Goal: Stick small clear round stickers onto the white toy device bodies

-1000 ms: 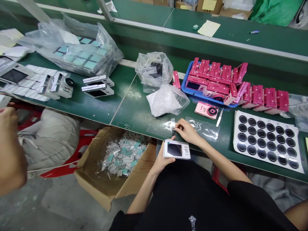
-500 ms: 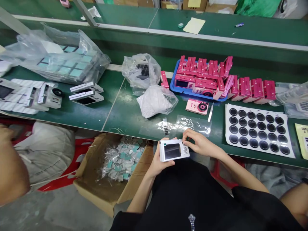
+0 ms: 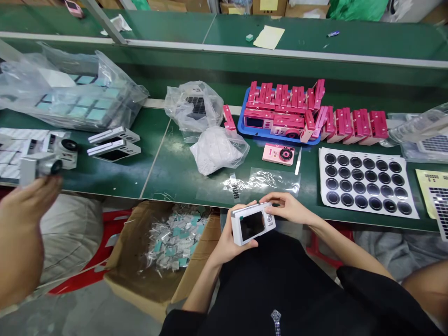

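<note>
My left hand [image 3: 226, 241] is closed round the left end of a small white camera [image 3: 252, 224], held over my lap with its dark screen facing up and tilted. My right hand [image 3: 292, 209] pinches the camera's upper right corner beside its round button pad. Whether anything small sits under those fingertips is hidden. Just beyond, on the green bench [image 3: 175, 168], lie a strip of small black stickers [image 3: 235, 187] and a clear film sheet [image 3: 273, 179].
A blue tray [image 3: 259, 133] and a row of pink cameras [image 3: 353, 125] stand at the back, one pink camera [image 3: 279, 154] lying flat. A sheet of black rings [image 3: 366, 182] lies right. A co-worker's hand [image 3: 24, 228] holds a white camera [image 3: 37, 167] at left. A scrap box [image 3: 140, 284] sits below.
My right hand left the sticker strip on the bench and came to the camera's right corner. The camera tilted up. The co-worker's hand rose with a white camera.
</note>
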The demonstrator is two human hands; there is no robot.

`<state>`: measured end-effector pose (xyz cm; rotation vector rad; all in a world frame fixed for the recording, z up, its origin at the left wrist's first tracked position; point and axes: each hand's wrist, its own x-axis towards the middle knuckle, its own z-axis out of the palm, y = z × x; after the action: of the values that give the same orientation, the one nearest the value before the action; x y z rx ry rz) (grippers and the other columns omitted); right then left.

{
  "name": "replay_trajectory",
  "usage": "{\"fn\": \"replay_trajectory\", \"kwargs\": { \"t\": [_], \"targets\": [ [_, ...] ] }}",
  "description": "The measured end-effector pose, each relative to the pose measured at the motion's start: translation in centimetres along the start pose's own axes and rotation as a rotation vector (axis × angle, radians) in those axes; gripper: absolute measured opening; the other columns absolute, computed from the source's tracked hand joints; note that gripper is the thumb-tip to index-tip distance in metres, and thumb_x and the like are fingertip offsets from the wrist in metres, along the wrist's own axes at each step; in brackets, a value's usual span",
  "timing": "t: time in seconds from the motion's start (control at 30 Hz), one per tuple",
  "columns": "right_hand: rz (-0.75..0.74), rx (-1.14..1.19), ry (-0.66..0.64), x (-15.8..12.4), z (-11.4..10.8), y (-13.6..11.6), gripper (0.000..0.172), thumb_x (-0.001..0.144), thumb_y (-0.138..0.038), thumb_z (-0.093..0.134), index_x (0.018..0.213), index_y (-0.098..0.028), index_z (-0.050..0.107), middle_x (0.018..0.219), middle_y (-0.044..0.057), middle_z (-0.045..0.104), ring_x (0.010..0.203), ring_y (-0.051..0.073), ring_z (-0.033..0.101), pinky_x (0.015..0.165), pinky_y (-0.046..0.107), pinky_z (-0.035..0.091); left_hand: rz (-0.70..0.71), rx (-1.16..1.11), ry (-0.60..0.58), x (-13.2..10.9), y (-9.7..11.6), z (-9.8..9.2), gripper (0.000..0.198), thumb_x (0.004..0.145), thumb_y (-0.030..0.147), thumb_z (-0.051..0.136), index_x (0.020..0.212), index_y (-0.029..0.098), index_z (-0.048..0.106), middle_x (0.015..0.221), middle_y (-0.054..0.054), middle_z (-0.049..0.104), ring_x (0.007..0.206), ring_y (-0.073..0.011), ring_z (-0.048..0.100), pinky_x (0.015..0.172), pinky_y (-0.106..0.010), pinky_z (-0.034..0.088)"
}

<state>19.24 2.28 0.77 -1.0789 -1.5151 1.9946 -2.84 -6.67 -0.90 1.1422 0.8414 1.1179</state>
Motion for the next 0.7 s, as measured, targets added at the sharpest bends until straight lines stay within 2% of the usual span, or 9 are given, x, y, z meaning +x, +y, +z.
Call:
{"fn": "replay_trajectory", "kwargs": {
  "t": [0.17, 0.33, 0.4, 0.47, 0.53, 0.57, 0.63, 0.67, 0.7],
  "targets": [
    [-0.020, 0.139, 0.049, 0.1, 0.2, 0.0, 0.034, 0.078, -0.039, 0.077, 0.104, -0.021, 0.066, 0.108, 0.006, 0.069, 0.103, 0.019, 0.065, 0.092, 0.036, 0.053, -0.004, -0.027, 0.045, 0.2, 0.6, -0.1, 0.077, 0.072, 0.039, 0.085, 0.131, 0.024, 0.036, 0.149, -0.023, 0.044, 0.139, -0.0350, 0.044, 0.115, -0.052, 0.033],
    [-0.068, 0.114, 0.109, 0.1, 0.3, -0.5, 0.034, 0.079, -0.038, 0.075, 0.107, -0.021, 0.065, 0.102, 0.005, 0.067, 0.098, 0.018, 0.066, 0.091, 0.036, 0.054, -0.041, -0.087, 0.092, 0.1, 0.7, -0.5, 0.084, 0.070, 0.040, 0.086, 0.136, 0.025, 0.036, 0.148, -0.020, 0.045, 0.139, -0.0352, 0.044, 0.115, -0.050, 0.033],
    [-0.104, 0.055, 0.136, 0.0, 0.2, -1.0, 0.032, 0.080, -0.036, 0.074, 0.107, -0.022, 0.064, 0.102, 0.005, 0.067, 0.095, 0.018, 0.066, 0.089, 0.036, 0.055, -0.095, -0.156, 0.064, 0.0, 0.4, -1.3, 0.095, 0.065, 0.045, 0.088, 0.142, 0.025, 0.035, 0.150, -0.018, 0.045, 0.139, -0.0361, 0.043, 0.115, -0.049, 0.033],
    [-0.140, -0.046, 0.132, -0.1, 0.1, -2.0, 0.030, 0.083, -0.033, 0.070, 0.111, -0.022, 0.062, 0.105, 0.006, 0.066, 0.096, 0.018, 0.065, 0.084, 0.034, 0.057, -0.184, -0.280, -0.042, 0.0, 0.2, -2.3, 0.104, 0.062, 0.061, 0.084, 0.146, 0.023, 0.036, 0.149, -0.018, 0.046, 0.139, -0.0380, 0.043, 0.115, -0.048, 0.034],
    [-0.169, -0.185, 0.029, 0.0, 0.2, -3.6, 0.031, 0.086, -0.029, 0.066, 0.117, -0.023, 0.061, 0.107, 0.006, 0.066, 0.099, 0.017, 0.065, 0.082, 0.032, 0.057, -0.291, -0.376, -0.162, 0.2, -0.2, -2.9, 0.101, 0.064, 0.077, 0.071, 0.143, 0.020, 0.045, 0.146, -0.017, 0.050, 0.137, -0.0380, 0.045, 0.115, -0.047, 0.034],
    [-0.176, -0.265, -0.065, 0.2, 0.4, -4.4, 0.032, 0.087, -0.027, 0.064, 0.119, -0.024, 0.061, 0.107, 0.005, 0.067, 0.099, 0.017, 0.065, 0.082, 0.031, 0.057, -0.342, -0.385, -0.209, 0.3, -0.4, -2.9, 0.094, 0.068, 0.077, 0.067, 0.140, 0.019, 0.050, 0.142, -0.017, 0.054, 0.135, -0.0373, 0.047, 0.115, -0.047, 0.035],
    [-0.188, -0.411, -0.273, 1.3, 0.9, -6.1, 0.032, 0.089, -0.024, 0.060, 0.121, -0.024, 0.061, 0.103, 0.004, 0.069, 0.093, 0.016, 0.067, 0.081, 0.030, 0.056, -0.431, -0.377, -0.266, 0.5, -0.9, -2.2, 0.075, 0.075, 0.068, 0.069, 0.130, 0.017, 0.059, 0.131, -0.017, 0.063, 0.127, -0.0364, 0.056, 0.109, -0.049, 0.041],
    [-0.206, -0.470, -0.330, 2.3, 1.1, -6.8, 0.029, 0.090, -0.024, 0.059, 0.118, -0.024, 0.063, 0.101, 0.004, 0.071, 0.090, 0.016, 0.067, 0.079, 0.030, 0.056, -0.467, -0.391, -0.275, 0.6, -1.2, -1.6, 0.071, 0.075, 0.063, 0.073, 0.126, 0.015, 0.062, 0.123, -0.018, 0.068, 0.121, -0.0369, 0.060, 0.104, -0.050, 0.045],
    [-0.230, -0.526, -0.330, 3.6, 1.3, -7.4, 0.024, 0.092, -0.024, 0.056, 0.114, -0.023, 0.065, 0.098, 0.003, 0.072, 0.087, 0.015, 0.068, 0.078, 0.030, 0.055, -0.501, -0.432, -0.263, 0.6, -1.6, -1.0, 0.071, 0.073, 0.063, 0.075, 0.122, 0.013, 0.063, 0.115, -0.019, 0.071, 0.114, -0.0376, 0.064, 0.099, -0.051, 0.049]
  ]
}}
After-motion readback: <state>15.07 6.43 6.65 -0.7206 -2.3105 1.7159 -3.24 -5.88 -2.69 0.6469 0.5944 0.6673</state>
